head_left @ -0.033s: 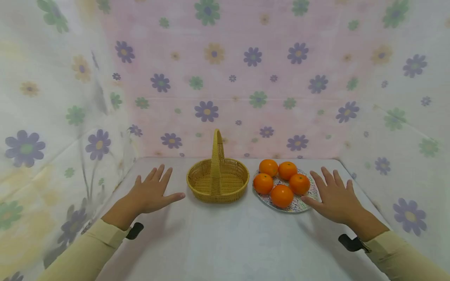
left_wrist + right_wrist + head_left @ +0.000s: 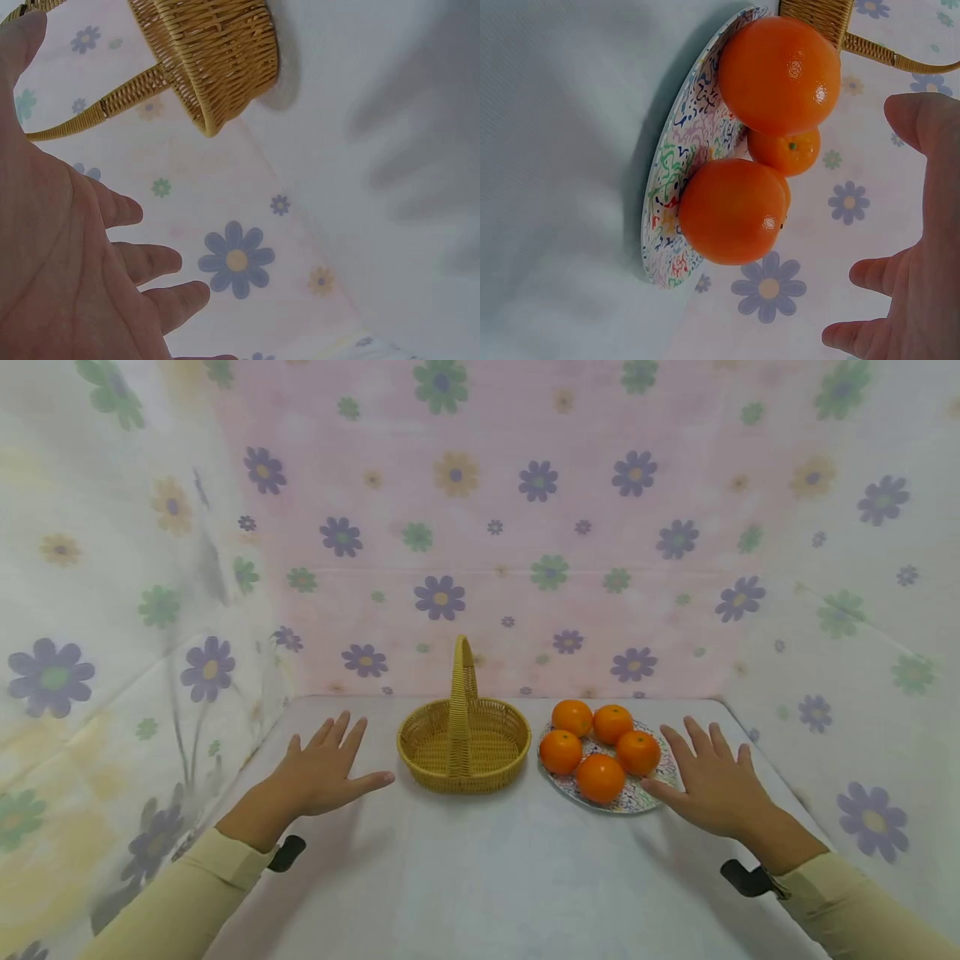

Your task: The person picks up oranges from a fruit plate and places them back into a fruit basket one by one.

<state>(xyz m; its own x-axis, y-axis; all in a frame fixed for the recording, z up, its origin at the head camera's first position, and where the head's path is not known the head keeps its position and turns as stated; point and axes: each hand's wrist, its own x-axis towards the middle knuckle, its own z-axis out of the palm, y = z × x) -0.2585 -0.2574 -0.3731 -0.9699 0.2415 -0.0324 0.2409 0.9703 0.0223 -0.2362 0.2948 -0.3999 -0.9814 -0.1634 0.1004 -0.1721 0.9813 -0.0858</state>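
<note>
Desk (image 2: 465,877) lies beneath the spread fingers (image 2: 352,744) of the empty left hand (image 2: 318,777) and empty right hand (image 2: 716,789). Wicker basket (image 2: 480,783) stands right of the left fingers; speckled plate (image 2: 634,799), carrying five oranges (image 2: 600,779), sits just left of the right fingers.

Flower-printed cloth (image 2: 487,502) — pinkish behind — borders a white tabletop (image 2: 480,868).

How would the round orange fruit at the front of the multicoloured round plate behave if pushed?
The glossy, round orange fruit would probably roll, being nearly spherical. Its shiny skin may be slightly slippery. The multicoloured round plate looks shallow, so might not stop it.
</note>
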